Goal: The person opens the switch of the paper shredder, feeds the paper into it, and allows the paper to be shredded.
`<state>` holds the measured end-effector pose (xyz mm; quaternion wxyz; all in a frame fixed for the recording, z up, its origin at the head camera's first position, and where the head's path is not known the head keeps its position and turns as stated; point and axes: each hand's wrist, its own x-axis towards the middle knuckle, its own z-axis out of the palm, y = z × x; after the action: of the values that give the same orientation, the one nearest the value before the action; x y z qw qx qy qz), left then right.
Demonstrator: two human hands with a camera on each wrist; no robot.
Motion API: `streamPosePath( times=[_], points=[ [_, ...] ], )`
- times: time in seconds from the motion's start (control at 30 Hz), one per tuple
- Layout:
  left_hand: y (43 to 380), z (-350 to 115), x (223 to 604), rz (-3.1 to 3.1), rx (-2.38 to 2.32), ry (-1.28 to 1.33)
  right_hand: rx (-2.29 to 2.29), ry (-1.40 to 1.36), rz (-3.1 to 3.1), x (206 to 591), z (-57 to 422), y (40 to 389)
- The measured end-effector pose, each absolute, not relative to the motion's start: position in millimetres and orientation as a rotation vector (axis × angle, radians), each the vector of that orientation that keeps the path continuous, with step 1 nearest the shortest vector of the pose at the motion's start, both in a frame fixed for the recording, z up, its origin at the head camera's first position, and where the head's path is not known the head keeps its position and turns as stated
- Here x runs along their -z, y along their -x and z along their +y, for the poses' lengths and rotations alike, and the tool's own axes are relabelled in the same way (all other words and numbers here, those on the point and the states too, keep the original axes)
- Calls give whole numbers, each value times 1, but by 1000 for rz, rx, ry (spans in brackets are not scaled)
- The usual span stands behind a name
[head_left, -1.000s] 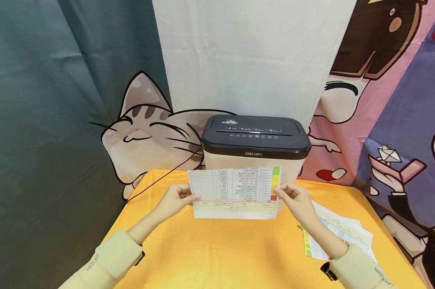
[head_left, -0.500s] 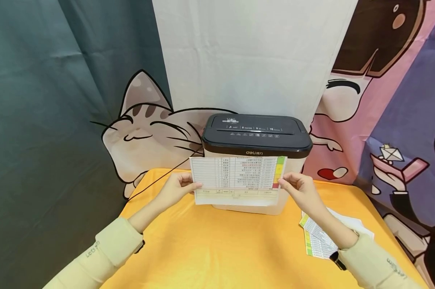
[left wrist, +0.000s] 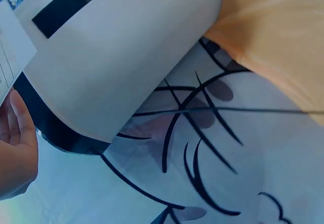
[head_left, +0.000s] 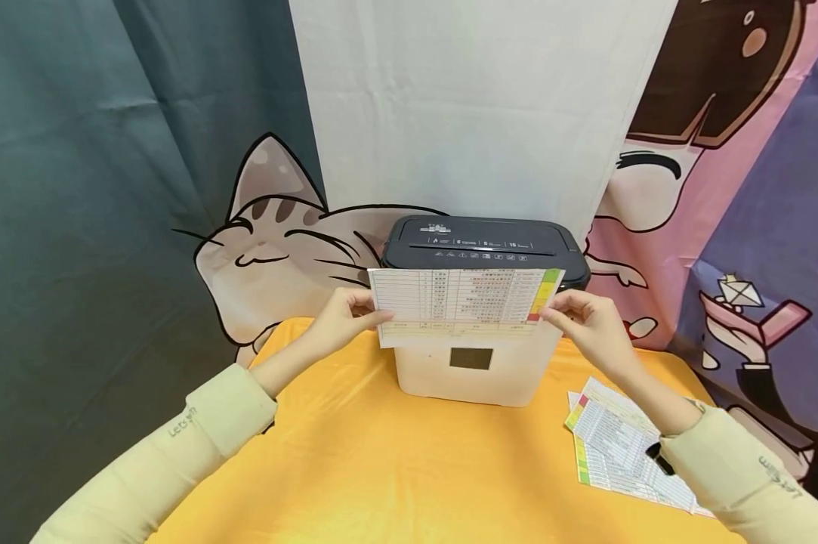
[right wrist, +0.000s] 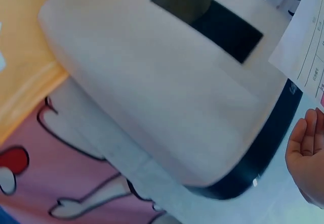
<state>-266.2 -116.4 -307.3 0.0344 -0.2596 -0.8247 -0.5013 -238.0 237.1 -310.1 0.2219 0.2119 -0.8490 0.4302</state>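
A printed sheet of paper (head_left: 463, 306) with a table and a green, yellow and red strip is stretched between my two hands. My left hand (head_left: 347, 321) pinches its left edge between thumb and fingers, while my right hand (head_left: 585, 325) pinches the right edge beside the coloured strip. Behind the sheet stands a paper shredder (head_left: 476, 240) with a dark top, a long slot and a white bin (head_left: 425, 370). The sheet hides the front of the shredder's lid. Both wrist views show the sheet's corners, the left-hand one (left wrist: 12, 47) and the right-hand one (right wrist: 301, 52), near the bin.
Several printed sheets (head_left: 619, 438) lie overlapping on the yellow tablecloth (head_left: 409, 468) at the right, partly behind my right forearm. A black cord (left wrist: 263, 110) runs past the shredder's left side. A cartoon-printed curtain (head_left: 490, 106) hangs behind.
Both hands have risen with the sheet and shifted slightly right. It now overlaps the shredder's front rim, and more of the bin below shows.
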Motion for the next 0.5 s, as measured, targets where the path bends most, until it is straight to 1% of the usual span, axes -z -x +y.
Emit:
streamPosePath(
  times=[0.3, 0.5],
  points=[
    [281, -105, 279, -2538, 1356, 835, -961, -595, -2341, 283, 246, 248],
    [292, -100, 265, -2507, 1321, 817, -953, -571, -2344, 270, 248, 253]
  ],
)
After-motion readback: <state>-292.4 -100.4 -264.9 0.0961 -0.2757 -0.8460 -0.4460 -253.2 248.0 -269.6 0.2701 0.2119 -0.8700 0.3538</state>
